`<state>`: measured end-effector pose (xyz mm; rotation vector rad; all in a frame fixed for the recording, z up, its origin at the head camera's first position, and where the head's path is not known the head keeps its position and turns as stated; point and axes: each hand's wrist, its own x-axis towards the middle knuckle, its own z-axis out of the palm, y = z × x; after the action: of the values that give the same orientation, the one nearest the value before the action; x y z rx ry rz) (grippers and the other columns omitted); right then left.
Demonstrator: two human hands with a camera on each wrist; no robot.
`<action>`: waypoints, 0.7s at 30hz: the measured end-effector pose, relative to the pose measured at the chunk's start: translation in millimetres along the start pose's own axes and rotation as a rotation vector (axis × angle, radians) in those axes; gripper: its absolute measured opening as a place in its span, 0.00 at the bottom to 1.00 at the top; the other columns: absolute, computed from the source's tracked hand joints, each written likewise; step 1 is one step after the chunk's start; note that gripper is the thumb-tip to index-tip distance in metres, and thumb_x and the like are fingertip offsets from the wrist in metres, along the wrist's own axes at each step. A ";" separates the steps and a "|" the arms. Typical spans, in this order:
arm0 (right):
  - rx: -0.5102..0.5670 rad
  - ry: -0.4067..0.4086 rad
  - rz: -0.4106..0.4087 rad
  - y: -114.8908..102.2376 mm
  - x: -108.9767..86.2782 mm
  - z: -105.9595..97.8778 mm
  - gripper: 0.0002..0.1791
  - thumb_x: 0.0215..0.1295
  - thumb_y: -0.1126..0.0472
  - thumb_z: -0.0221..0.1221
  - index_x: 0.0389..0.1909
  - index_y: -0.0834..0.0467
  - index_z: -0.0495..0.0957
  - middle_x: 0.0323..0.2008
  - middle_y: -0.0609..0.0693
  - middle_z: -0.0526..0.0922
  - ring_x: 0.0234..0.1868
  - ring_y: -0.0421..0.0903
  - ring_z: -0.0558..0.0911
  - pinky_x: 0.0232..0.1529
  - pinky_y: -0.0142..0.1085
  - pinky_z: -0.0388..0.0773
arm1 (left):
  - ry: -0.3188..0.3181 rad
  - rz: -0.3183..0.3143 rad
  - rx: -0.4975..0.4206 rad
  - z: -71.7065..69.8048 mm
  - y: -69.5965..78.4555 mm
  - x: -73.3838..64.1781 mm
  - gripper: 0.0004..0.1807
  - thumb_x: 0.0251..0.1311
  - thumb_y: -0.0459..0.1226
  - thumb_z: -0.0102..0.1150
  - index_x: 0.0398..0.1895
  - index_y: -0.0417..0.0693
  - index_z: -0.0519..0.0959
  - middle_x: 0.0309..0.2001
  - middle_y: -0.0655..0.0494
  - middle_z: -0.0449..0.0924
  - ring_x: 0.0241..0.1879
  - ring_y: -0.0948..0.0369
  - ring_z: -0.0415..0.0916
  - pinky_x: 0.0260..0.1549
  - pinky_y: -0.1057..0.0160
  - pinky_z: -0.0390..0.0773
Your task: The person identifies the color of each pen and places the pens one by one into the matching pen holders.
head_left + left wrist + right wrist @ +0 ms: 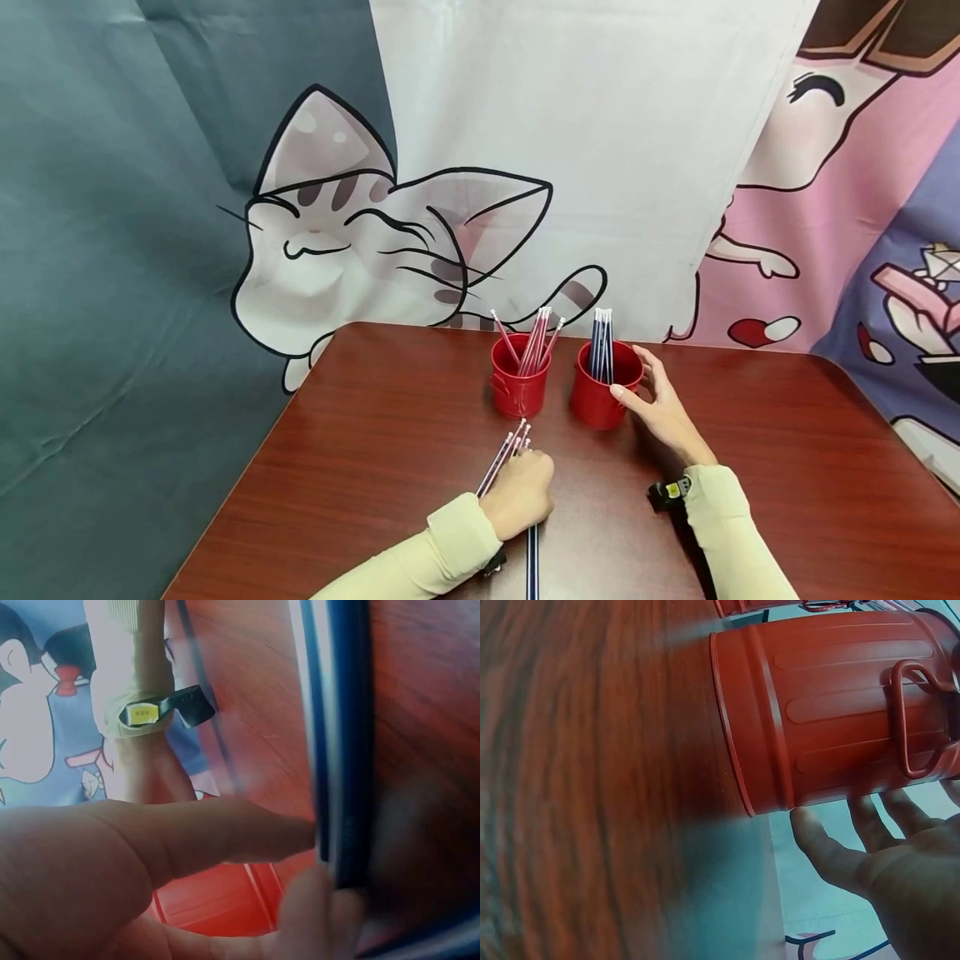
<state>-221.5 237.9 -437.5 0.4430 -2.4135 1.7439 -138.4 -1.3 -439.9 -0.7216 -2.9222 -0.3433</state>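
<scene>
My left hand (519, 493) is low over the table and pinches dark blue striped pencils (337, 750) between thumb and fingers; their exact number is unclear. Blue pencils (532, 558) stretch toward me below this hand, and more pencils with white ends (516, 442) show just beyond it. With thumb on the near side and fingers on the far side, my right hand (663, 408) holds a red bucket (596, 408). Inside that bucket stand several blue striped pencils (602, 346). The right wrist view shows fingertips against the bucket's ribbed wall (840, 712).
Left of the held bucket stands a second red bucket (519, 393) with several pink pencils (534, 342). Both are toward the back of the brown wooden table (360, 467). Behind the table hangs a printed cloth with a cartoon cat (322, 233).
</scene>
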 end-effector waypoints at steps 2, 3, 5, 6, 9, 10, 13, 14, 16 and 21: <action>-0.007 -0.002 -0.001 -1.2 0.5 -0.7 0.39 0.60 0.63 0.58 0.68 0.58 0.47 0.61 0.63 0.62 0.57 0.60 0.65 0.46 0.25 0.71 | 0.018 0.003 0.012 -0.3 2.4 0.8 0.08 0.33 0.31 0.62 0.11 0.48 0.72 0.15 0.55 0.73 0.16 0.57 0.73 0.12 0.62 0.69; -0.008 -0.005 -0.003 -1.7 0.8 -1.0 0.39 0.60 0.63 0.58 0.68 0.58 0.48 0.60 0.64 0.63 0.57 0.60 0.66 0.46 0.26 0.71 | 0.025 0.002 0.022 0.1 3.6 1.2 0.08 0.33 0.30 0.61 0.10 0.48 0.72 0.15 0.55 0.73 0.16 0.57 0.73 0.12 0.62 0.70; -0.013 -0.008 -0.005 -2.3 1.3 -1.2 0.39 0.60 0.63 0.58 0.68 0.58 0.48 0.60 0.64 0.63 0.57 0.61 0.66 0.45 0.26 0.72 | 0.048 -0.003 0.042 0.6 6.0 1.7 0.08 0.33 0.30 0.61 0.10 0.49 0.72 0.14 0.55 0.74 0.16 0.57 0.73 0.12 0.63 0.70; -0.013 -0.006 -0.004 -2.3 1.4 -1.2 0.39 0.60 0.63 0.58 0.68 0.58 0.48 0.60 0.64 0.64 0.56 0.60 0.66 0.46 0.26 0.72 | 0.060 -0.003 0.056 1.3 7.1 2.0 0.08 0.34 0.31 0.61 0.10 0.49 0.72 0.14 0.54 0.74 0.16 0.57 0.73 0.12 0.63 0.71; -0.011 -0.005 -0.008 -2.0 0.7 -0.9 0.39 0.60 0.63 0.57 0.68 0.59 0.48 0.60 0.64 0.63 0.57 0.60 0.66 0.47 0.26 0.71 | 0.080 -0.014 0.085 2.8 9.7 2.7 0.09 0.34 0.31 0.62 0.09 0.50 0.72 0.15 0.54 0.76 0.17 0.57 0.74 0.13 0.63 0.71; -0.011 -0.004 -0.009 -1.6 0.5 -1.0 0.39 0.60 0.63 0.57 0.68 0.59 0.47 0.60 0.64 0.63 0.57 0.60 0.66 0.47 0.25 0.71 | 0.079 -0.020 0.082 3.1 10.3 2.8 0.09 0.34 0.31 0.62 0.09 0.50 0.72 0.15 0.53 0.76 0.17 0.57 0.74 0.13 0.63 0.71; -0.007 0.002 -0.010 -0.4 -0.1 -1.2 0.39 0.60 0.64 0.57 0.68 0.60 0.47 0.61 0.64 0.62 0.57 0.61 0.65 0.46 0.24 0.70 | 0.078 -0.039 0.066 4.4 10.7 2.3 0.09 0.33 0.31 0.62 0.08 0.50 0.72 0.15 0.53 0.76 0.17 0.56 0.74 0.13 0.63 0.71; -0.006 0.002 -0.008 -0.2 -0.2 -1.5 0.39 0.60 0.64 0.57 0.68 0.60 0.47 0.61 0.64 0.62 0.58 0.62 0.65 0.45 0.23 0.70 | 0.081 -0.042 0.061 5.0 10.4 1.9 0.09 0.32 0.31 0.62 0.08 0.50 0.72 0.15 0.53 0.76 0.17 0.56 0.74 0.13 0.63 0.71; -0.005 0.002 -0.008 -0.2 -0.2 -1.5 0.39 0.60 0.64 0.57 0.68 0.60 0.47 0.61 0.64 0.61 0.57 0.62 0.65 0.45 0.23 0.71 | 0.087 -0.040 0.067 5.9 9.3 1.1 0.09 0.31 0.33 0.64 0.08 0.50 0.73 0.15 0.53 0.75 0.17 0.57 0.74 0.13 0.63 0.71; 0.000 -0.001 -0.006 -0.9 -0.6 -1.6 0.39 0.60 0.63 0.57 0.68 0.59 0.47 0.61 0.65 0.61 0.57 0.62 0.65 0.44 0.22 0.71 | 0.093 -0.055 0.084 6.0 7.8 -0.3 0.09 0.29 0.35 0.66 0.09 0.49 0.73 0.15 0.54 0.75 0.17 0.58 0.74 0.13 0.64 0.71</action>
<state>-220.7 239.3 -436.3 0.4510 -2.4099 1.7413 -134.8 6.8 -444.3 -0.5984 -2.8531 -0.2505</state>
